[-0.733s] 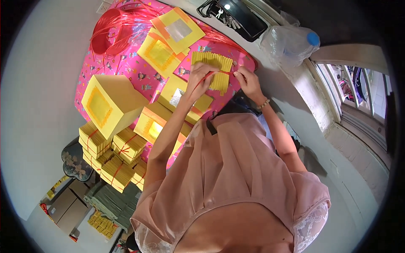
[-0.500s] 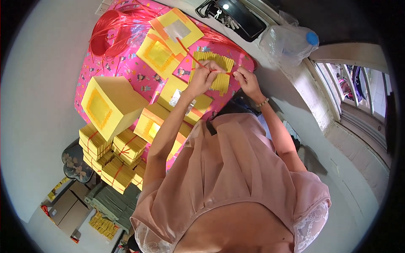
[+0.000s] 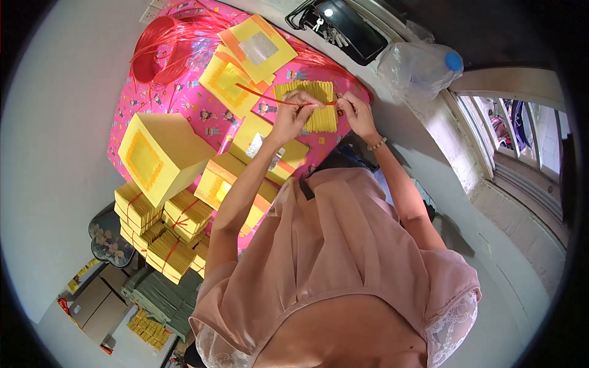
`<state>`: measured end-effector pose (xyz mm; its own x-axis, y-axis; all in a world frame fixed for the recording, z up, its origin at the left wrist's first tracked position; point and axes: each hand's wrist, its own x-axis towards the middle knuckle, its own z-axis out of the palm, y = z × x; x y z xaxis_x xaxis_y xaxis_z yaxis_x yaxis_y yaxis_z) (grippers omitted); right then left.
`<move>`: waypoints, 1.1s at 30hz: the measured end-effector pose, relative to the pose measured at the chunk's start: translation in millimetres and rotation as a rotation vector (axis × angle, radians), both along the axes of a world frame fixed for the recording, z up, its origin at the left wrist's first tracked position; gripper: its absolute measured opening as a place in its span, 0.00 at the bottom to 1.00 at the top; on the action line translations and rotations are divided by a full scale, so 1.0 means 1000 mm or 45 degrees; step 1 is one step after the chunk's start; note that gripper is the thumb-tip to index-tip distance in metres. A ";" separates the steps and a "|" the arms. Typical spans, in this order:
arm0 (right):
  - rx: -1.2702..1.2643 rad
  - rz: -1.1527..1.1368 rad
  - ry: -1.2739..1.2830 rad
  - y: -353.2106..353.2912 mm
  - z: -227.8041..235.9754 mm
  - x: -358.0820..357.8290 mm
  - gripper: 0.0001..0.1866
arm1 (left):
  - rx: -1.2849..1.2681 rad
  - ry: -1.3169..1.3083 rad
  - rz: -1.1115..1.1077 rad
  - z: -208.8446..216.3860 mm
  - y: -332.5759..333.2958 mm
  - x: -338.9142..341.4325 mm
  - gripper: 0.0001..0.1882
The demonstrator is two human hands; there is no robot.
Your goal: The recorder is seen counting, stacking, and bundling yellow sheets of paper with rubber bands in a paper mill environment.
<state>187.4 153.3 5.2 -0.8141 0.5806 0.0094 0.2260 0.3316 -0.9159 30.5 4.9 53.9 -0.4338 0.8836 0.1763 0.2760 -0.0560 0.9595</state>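
A bundle of folded yellow paper [image 3: 320, 122] lies on the pink table near its right edge. Across its top runs a red plastic string [image 3: 261, 95], whose loose end sticks out to the left. My left hand [image 3: 293, 115] pinches this string over the bundle's left part. At the bundle's right side, my right hand [image 3: 356, 115] has its fingers closed on the string too. A short stretch of red shows between the two hands. Whether a knot sits there is too small to tell.
Yellow paper sheets with orange borders [image 3: 261, 49] lie left of the bundle. Tied yellow bundles [image 3: 175, 248] are stacked at the table's near left. A red string coil [image 3: 156, 52] rests at the far left. Beyond the table are a black tray with keys [image 3: 346, 30] and a bagged bottle [image 3: 423, 64].
The string's loose end has swung down and left, lying flatter. The bundle's paper edges look more even and squared. Both hands stay close together on the string.
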 end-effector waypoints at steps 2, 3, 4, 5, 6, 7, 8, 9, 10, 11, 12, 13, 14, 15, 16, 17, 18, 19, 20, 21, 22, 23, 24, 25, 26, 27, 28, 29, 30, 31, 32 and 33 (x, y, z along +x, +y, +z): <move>0.002 -0.006 -0.002 0.001 0.000 -0.001 0.11 | 0.005 0.055 0.032 0.001 0.001 0.000 0.06; 0.006 0.002 -0.010 0.002 0.003 -0.002 0.11 | 0.002 0.089 0.054 0.000 0.000 0.000 0.06; 0.010 0.011 -0.018 0.002 0.004 -0.002 0.11 | -0.003 0.122 0.077 -0.001 -0.001 0.000 0.06; 0.011 0.014 -0.018 0.002 0.001 -0.002 0.11 | -0.002 0.123 0.080 -0.003 -0.001 0.000 0.06; -0.019 0.023 -0.027 0.003 -0.003 -0.001 0.11 | 0.015 0.124 0.040 -0.001 0.001 0.000 0.06; -0.050 0.033 -0.035 0.003 -0.007 -0.001 0.11 | 0.033 0.125 0.001 0.000 0.002 0.000 0.06; -0.048 0.031 -0.034 0.004 -0.011 -0.001 0.11 | 0.035 0.126 0.000 0.001 0.003 0.001 0.06; -0.054 0.023 -0.045 0.003 -0.013 -0.002 0.11 | 0.028 -0.022 -0.035 0.002 0.003 0.003 0.06; -0.059 0.014 -0.056 0.003 -0.015 -0.002 0.11 | 0.020 -0.170 -0.071 0.003 0.004 0.005 0.06; -0.059 0.012 -0.057 0.004 -0.018 -0.003 0.11 | 0.021 -0.171 -0.073 0.001 0.006 0.005 0.06; -0.067 0.005 -0.021 0.003 -0.018 -0.004 0.11 | 0.022 -0.289 -0.096 -0.002 0.006 0.004 0.05; -0.076 -0.003 0.014 0.002 -0.017 -0.005 0.11 | 0.024 -0.407 -0.119 -0.005 0.007 0.002 0.05; -0.076 -0.001 0.014 0.003 -0.017 -0.004 0.11 | 0.024 -0.407 -0.118 -0.008 0.007 0.001 0.05; -0.078 0.013 -0.028 0.003 -0.012 -0.003 0.11 | 0.009 -0.481 -0.145 -0.008 0.008 -0.001 0.04; -0.079 0.026 -0.071 0.003 -0.008 -0.002 0.11 | -0.005 -0.555 -0.172 -0.008 0.009 -0.002 0.03; -0.080 0.029 -0.072 0.003 -0.003 -0.001 0.11 | -0.005 -0.557 -0.170 -0.009 0.009 -0.005 0.03; -0.012 0.017 -0.081 0.003 0.003 -0.001 0.11 | -0.109 -0.461 -0.229 -0.007 0.011 -0.009 0.02; 0.055 0.006 -0.090 0.004 0.009 0.000 0.10 | -0.212 -0.365 -0.287 -0.006 0.013 -0.012 0.03; 0.057 0.007 -0.090 0.006 0.015 0.001 0.10 | -0.210 -0.366 -0.286 -0.005 0.016 -0.014 0.03; 0.160 0.033 -0.053 0.008 0.021 0.002 0.09 | -0.222 -0.419 -0.309 -0.003 0.019 -0.015 0.03; 0.264 0.060 -0.015 0.009 0.025 0.004 0.09 | -0.234 -0.472 -0.333 -0.002 0.021 -0.015 0.04; 0.266 0.061 -0.016 0.010 0.028 0.006 0.09 | -0.232 -0.472 -0.332 0.000 0.024 -0.015 0.04; 0.371 0.060 -0.007 0.010 0.030 0.007 0.09 | -0.298 -0.432 -0.326 0.002 0.026 -0.015 0.04; 0.476 0.060 0.002 0.009 0.033 0.007 0.08 | -0.363 -0.391 -0.319 0.004 0.028 -0.015 0.05; 0.476 0.065 0.003 0.008 0.038 0.008 0.08 | -0.362 -0.391 -0.314 0.006 0.029 -0.015 0.05; 0.574 0.067 -0.020 0.006 0.046 0.009 0.08 | -0.364 -0.374 -0.297 0.006 0.030 -0.015 0.05; 0.672 0.069 -0.043 0.004 0.054 0.008 0.08 | -0.366 -0.356 -0.279 0.006 0.032 -0.015 0.06; 0.671 0.073 -0.044 0.003 0.058 0.006 0.08 | -0.366 -0.359 -0.277 0.006 0.034 -0.016 0.06; 0.787 0.091 -0.015 0.002 0.062 0.004 0.08 | -0.346 -0.241 -0.300 0.007 0.037 -0.017 0.07; 0.902 0.109 0.014 0.001 0.067 0.001 0.08 | -0.326 -0.123 -0.322 0.008 0.039 -0.017 0.07; 0.902 0.111 0.016 0.001 0.073 -0.003 0.08 | -0.326 -0.123 -0.320 0.009 0.039 -0.017 0.07; 0.953 0.146 0.064 0.002 0.080 -0.009 0.07 | -0.350 -0.013 -0.314 0.012 0.040 -0.016 0.08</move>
